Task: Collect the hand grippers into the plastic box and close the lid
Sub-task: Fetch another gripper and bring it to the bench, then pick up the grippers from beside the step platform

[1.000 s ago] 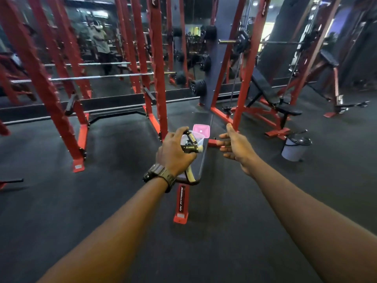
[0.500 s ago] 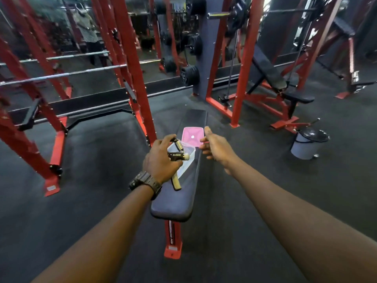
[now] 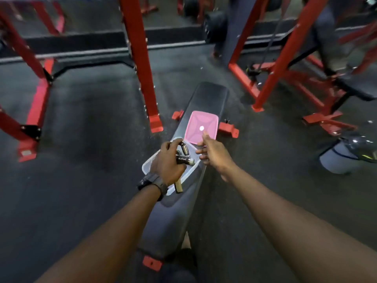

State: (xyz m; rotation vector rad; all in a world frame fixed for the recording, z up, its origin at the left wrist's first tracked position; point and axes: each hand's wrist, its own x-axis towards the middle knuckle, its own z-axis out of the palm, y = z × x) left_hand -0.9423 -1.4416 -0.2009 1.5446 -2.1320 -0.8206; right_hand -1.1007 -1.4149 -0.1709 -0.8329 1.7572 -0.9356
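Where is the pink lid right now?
The pink lid lies on the bench, centre of the head view, just beyond the plastic box, with the right hand reaching at its near edge.

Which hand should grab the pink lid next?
Probably the right hand. It holds nothing and its fingertips already reach the pink lid lying on the bench beyond the plastic box. The left hand is busy holding a hand gripper over the box.
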